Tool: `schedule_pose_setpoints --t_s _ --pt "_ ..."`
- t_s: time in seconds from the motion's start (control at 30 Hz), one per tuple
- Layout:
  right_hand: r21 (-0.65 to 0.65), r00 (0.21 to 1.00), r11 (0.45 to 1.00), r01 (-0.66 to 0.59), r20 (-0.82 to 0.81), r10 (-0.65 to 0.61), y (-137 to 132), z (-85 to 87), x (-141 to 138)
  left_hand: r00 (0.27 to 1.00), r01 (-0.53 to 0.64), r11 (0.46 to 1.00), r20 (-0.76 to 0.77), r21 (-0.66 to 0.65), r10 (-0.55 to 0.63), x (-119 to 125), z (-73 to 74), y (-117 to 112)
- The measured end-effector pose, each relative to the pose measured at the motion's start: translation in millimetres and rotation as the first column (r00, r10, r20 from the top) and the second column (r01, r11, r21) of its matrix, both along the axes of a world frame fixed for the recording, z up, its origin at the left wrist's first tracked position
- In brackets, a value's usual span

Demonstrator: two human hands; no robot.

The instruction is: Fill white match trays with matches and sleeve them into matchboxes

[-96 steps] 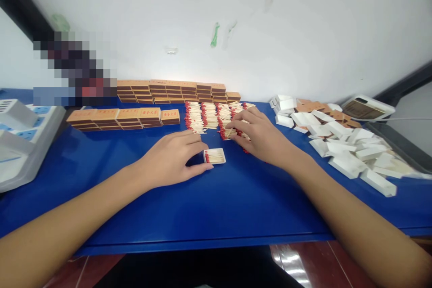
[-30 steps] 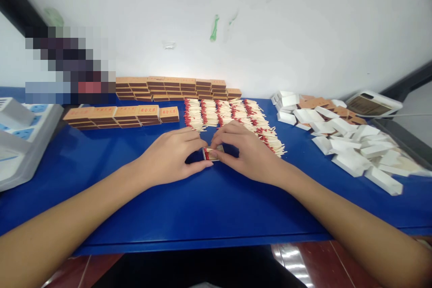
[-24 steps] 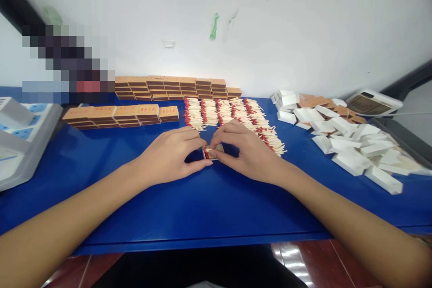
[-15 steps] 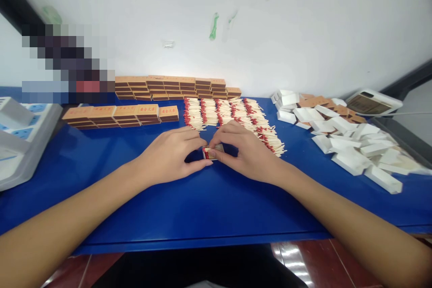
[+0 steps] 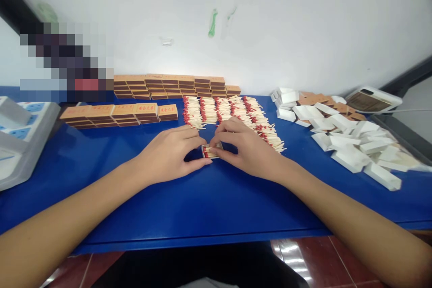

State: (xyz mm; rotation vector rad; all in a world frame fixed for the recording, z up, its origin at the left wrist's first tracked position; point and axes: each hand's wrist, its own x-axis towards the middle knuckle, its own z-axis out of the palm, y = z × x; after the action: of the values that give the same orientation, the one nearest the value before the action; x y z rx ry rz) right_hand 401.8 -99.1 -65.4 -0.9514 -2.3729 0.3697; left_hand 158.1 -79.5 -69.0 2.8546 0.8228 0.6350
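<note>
A small white matchbox tray (image 5: 203, 152) lies on the blue table between my hands, with red-headed matches (image 5: 207, 149) inside it. My left hand (image 5: 170, 154) grips the tray's left end between thumb and fingers. Over the tray's right part, my right hand (image 5: 245, 147) has thumb and index finger pinched on the matches in it; its fingers hide some of them. Just beyond my hands lie rows of loose matches (image 5: 209, 110), spreading right into a heap (image 5: 270, 135).
Closed matchboxes stand stacked along the wall (image 5: 168, 83) and in a nearer row (image 5: 126, 114) at left. To the right is a pile of white trays (image 5: 347, 157) with orange sleeves (image 5: 313, 99) and a phone (image 5: 374, 100). A grey-and-blue plastic unit (image 5: 33, 144) sits far left.
My right thumb and fingers have shifted slightly over the matches in the tray. The left hand keeps its hold. The view has tilted a little.
</note>
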Motion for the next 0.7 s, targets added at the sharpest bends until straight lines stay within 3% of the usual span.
schedule_pose_setpoints --t_s 0.47,0.7 --pt "0.114 0.999 0.993 -0.006 0.050 0.001 2.1 1.1 4.9 1.000 0.009 1.000 0.002 0.018 -0.009 -0.2 -0.2 0.6" --pt "0.109 0.999 0.994 -0.020 0.043 0.016 2.4 -1.5 4.7 1.000 0.002 1.000 -0.004 0.006 -0.002 -0.3 0.5 0.9"
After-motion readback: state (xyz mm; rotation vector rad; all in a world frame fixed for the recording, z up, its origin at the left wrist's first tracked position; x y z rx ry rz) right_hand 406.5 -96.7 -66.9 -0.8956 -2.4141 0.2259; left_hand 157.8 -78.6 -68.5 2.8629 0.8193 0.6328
